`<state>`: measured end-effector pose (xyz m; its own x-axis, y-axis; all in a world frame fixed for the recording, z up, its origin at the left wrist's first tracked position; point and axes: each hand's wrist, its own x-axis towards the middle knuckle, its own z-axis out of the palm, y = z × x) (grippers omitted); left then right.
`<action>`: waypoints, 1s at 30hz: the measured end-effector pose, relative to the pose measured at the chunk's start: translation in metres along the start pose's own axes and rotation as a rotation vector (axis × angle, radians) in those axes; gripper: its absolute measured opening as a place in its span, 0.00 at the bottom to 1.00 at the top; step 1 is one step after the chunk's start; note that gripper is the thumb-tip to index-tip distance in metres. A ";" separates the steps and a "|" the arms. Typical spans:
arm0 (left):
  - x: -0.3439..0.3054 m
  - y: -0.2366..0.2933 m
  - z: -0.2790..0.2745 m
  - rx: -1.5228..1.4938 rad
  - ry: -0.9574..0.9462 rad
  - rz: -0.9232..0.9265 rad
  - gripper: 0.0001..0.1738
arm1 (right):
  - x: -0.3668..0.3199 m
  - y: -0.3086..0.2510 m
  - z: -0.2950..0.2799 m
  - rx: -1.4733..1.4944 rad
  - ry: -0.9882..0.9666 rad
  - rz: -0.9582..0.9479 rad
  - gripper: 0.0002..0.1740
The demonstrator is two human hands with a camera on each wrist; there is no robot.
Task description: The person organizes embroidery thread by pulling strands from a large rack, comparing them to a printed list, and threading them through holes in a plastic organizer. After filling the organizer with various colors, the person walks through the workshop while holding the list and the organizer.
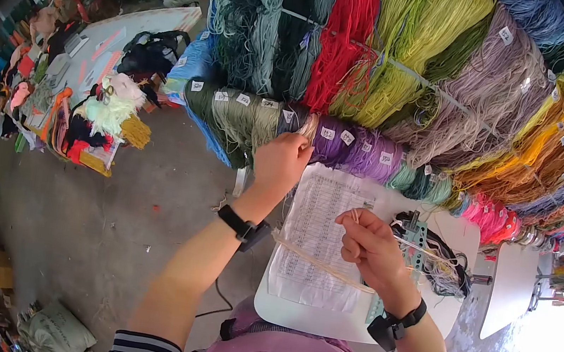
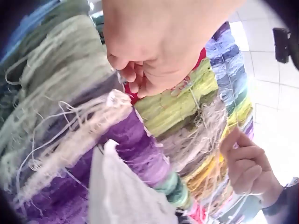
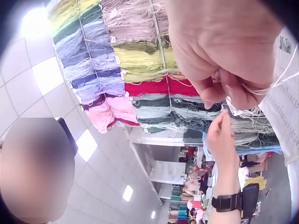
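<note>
At the yarn rack, my left hand (image 1: pixel 279 163) has its fingers curled at the top of a cream yarn hank (image 1: pixel 310 127), which hangs between dark grey and purple hanks (image 1: pixel 347 144). Seen from the left wrist, the fingertips are right at the hank's knotted upper end, partly hidden by the hand itself. My right hand (image 1: pixel 373 248), over the table, pinches pale thin yarn strands (image 3: pixel 280 83) between thumb and fingers. A long loose pale strand (image 1: pixel 320 263) trails below it, across a printed sheet (image 1: pixel 318 223).
A white table (image 1: pixel 292 314) bears the sheet and a green holed strip (image 1: pixel 419 240) with dark and pale threads. Rows of numbered hanks, red (image 1: pixel 347 35) and yellow-green (image 1: pixel 422 31) among them, fill the rack. Another table (image 1: pixel 142 19) with yarn heaps stands at left.
</note>
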<state>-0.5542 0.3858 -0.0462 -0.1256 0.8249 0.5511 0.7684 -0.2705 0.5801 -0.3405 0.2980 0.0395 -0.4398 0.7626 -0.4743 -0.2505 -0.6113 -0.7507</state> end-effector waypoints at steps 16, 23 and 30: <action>-0.052 0.061 -0.077 -0.750 -0.617 -0.169 0.05 | 0.035 0.013 0.000 0.060 0.103 -0.049 0.17; -0.060 0.037 -0.064 -0.642 -0.738 -0.295 0.07 | 0.044 0.020 -0.020 -0.027 -0.042 -0.062 0.16; -0.028 0.036 -0.030 -0.918 -0.557 -0.519 0.14 | 0.034 0.016 -0.015 0.005 -0.009 -0.096 0.15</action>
<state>-0.5417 0.3378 -0.0223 0.1753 0.9812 -0.0805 -0.0581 0.0919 0.9941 -0.3469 0.3173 0.0041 -0.4213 0.8158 -0.3963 -0.2964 -0.5368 -0.7899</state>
